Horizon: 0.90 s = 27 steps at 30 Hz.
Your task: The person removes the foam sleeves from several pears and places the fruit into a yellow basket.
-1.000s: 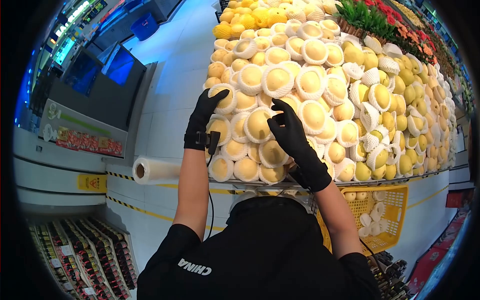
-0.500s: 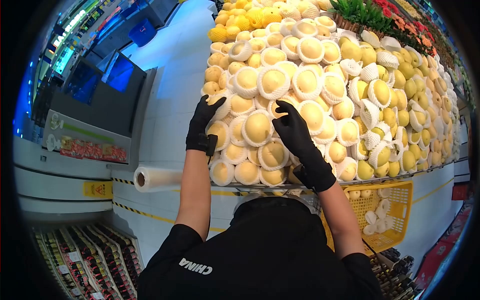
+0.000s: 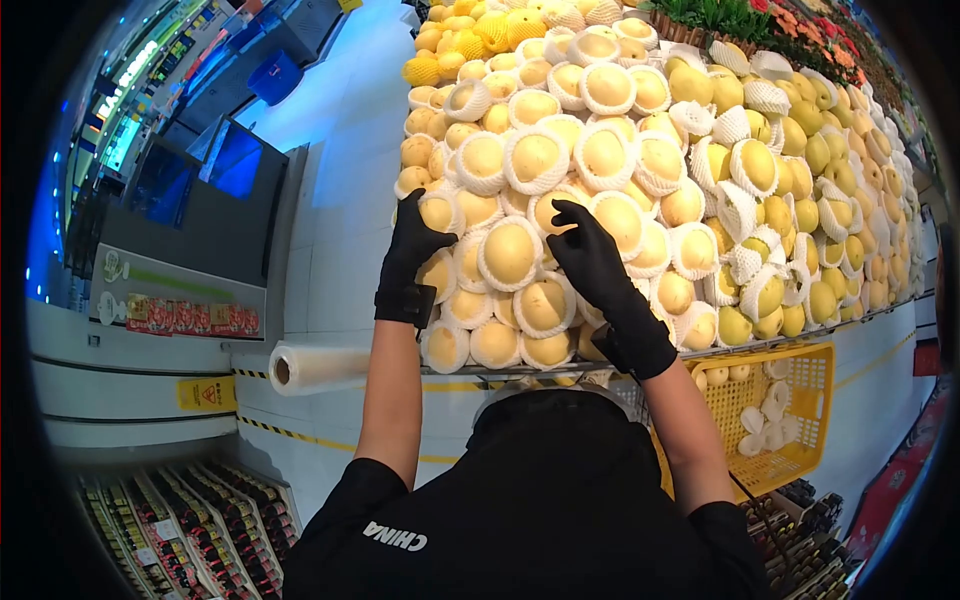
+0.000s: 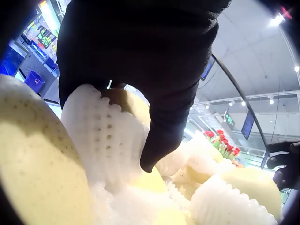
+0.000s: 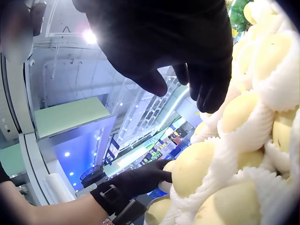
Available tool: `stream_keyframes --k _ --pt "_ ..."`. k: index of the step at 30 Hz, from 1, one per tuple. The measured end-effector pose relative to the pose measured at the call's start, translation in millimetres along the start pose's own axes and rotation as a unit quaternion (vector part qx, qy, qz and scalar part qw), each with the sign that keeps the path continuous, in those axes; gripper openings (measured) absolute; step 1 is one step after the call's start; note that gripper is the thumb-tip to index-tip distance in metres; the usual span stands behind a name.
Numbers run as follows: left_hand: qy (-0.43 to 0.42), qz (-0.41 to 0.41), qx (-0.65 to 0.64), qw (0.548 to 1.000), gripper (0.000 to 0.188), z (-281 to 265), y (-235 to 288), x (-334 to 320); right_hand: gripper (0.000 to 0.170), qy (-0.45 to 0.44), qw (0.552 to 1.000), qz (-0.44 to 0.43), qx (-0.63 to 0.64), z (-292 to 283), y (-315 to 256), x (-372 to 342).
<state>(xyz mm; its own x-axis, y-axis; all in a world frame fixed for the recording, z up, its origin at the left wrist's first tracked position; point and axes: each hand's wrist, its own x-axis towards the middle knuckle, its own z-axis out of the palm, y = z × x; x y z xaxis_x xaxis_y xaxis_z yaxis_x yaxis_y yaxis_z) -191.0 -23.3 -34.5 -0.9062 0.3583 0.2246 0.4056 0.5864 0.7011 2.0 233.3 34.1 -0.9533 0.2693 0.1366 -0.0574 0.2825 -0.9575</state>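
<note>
My black-gloved left hand [image 3: 412, 245] is at the left edge of a large pile of yellow pears. It holds a pear [image 3: 437, 212] that sits in a white foam net sleeve. The left wrist view shows the thumb on one side of the foam sleeve [image 4: 103, 136] and the fingers going over the far side, where they are partly hidden. My right hand [image 3: 590, 262], also gloved, hovers over the middle of the pile, its fingers loosely bent with nothing between them. Close below it lies a big sleeved pear [image 3: 510, 252].
Greener pears [image 3: 765, 215] fill the right of the display, with potted flowers [image 3: 790, 35] behind. A roll of clear bags [image 3: 320, 368] sticks out at the front left. A yellow crate [image 3: 800, 400] with some fruit and foam sleeves stands at the front right.
My left hand has come slightly nearer and turned, its thumb now on the near side of the sleeved pear. The right hand stays almost in place over the pile. The head view shifts a little.
</note>
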Motion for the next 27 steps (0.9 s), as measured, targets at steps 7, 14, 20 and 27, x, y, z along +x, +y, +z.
stream_keyframes --k 7,14,20,27 --pt "-0.06 -0.029 -0.096 0.993 0.089 2 -8 1 0.042 0.004 1.0 -0.01 0.007 4 3 -2" --pt "0.069 -0.168 0.118 0.976 0.092 15 15 -9 0.041 0.007 1.0 -0.01 -0.004 -1 6 -5" --pt "-0.005 -0.142 0.127 0.982 0.097 13 20 -3 0.041 0.004 1.0 -0.021 -0.005 7 7 -8" --pt "-0.015 -0.064 -0.133 0.989 0.097 10 -32 -8 0.04 -0.039 0.999 0.012 0.023 18 1 -8"
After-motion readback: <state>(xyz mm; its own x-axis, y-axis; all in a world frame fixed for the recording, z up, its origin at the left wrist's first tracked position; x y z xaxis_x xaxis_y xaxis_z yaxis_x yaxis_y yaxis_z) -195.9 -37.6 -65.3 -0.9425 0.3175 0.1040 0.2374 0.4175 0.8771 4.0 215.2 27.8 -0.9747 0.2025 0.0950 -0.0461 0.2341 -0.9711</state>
